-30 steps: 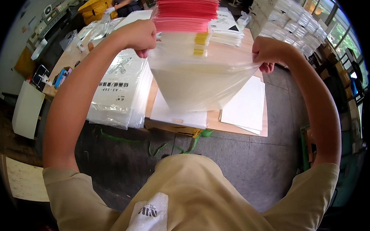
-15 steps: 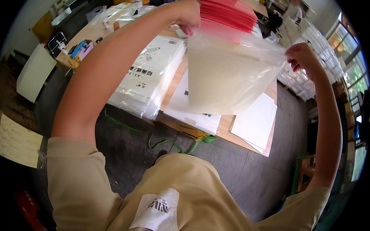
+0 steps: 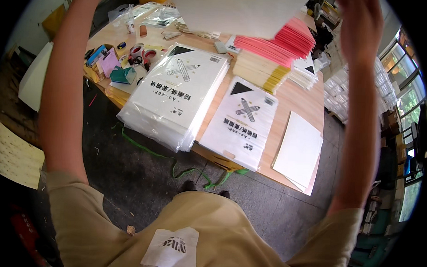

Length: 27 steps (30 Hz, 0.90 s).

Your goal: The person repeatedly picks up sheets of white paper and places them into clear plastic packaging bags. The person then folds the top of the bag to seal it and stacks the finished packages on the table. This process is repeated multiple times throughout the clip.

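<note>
A pale, flat bag with paper in it [image 3: 241,14] hangs at the top edge between my raised arms, its upper part cut off. My right hand [image 3: 360,25] is up at the top right, smeared by motion, and its fingers cannot be made out. The left forearm reaches out past the top left edge, so that hand is out of sight. Below the bag lies a white printed cover sheet [image 3: 242,120] with a crossed-pencils picture. To its left is a thick stack of clear-wrapped paper packs [image 3: 182,92]; to its right, some blank white sheets [image 3: 297,148].
Pink sheets [image 3: 287,42] are piled at the back of the wooden table [image 3: 290,101], above cream paper [image 3: 260,69] with a yellow band. Tape rolls [image 3: 143,53] and a box of small tools [image 3: 103,61] sit at the left. A green strap [image 3: 149,150] trails on the floor.
Both arms have gone up, lifting the bag away from over the table toward the top edge. The printed cover sheet and the cream paper beneath it are now uncovered. My left hand has left the view.
</note>
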Motion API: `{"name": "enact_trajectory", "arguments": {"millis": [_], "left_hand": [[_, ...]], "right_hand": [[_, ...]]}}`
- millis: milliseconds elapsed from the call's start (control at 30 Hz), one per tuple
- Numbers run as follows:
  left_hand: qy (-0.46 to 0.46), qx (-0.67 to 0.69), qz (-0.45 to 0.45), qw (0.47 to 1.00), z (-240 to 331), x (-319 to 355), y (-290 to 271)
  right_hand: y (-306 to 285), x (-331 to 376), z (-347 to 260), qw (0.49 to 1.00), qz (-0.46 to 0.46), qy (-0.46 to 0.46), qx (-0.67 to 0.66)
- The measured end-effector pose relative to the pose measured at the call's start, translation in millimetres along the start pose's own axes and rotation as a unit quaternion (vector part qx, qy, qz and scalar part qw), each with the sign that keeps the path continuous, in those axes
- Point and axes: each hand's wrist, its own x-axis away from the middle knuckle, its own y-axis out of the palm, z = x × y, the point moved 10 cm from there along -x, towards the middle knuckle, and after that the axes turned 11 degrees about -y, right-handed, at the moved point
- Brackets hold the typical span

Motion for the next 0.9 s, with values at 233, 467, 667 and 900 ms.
{"name": "enact_trajectory", "arguments": {"millis": [233,467,667,900], "left_hand": [[-0.214,-0.182,-0.073,0.957,-241,296,-96],[-0.317,-0.243,-0.129,0.907,-324,399,-114],[-0.304,-0.21,-0.244,0.896,-344,384,-111],[-0.303,-0.315,-0.278,0.856,-391,396,-62]], "right_hand": [[186,381,-32,0.951,-0.271,0.149,0.026],[241,496,-19,0.896,-0.353,0.269,0.024],[226,483,-13,0.877,-0.368,0.303,0.061],[248,564,59,0.839,-0.204,0.499,0.073]]}}
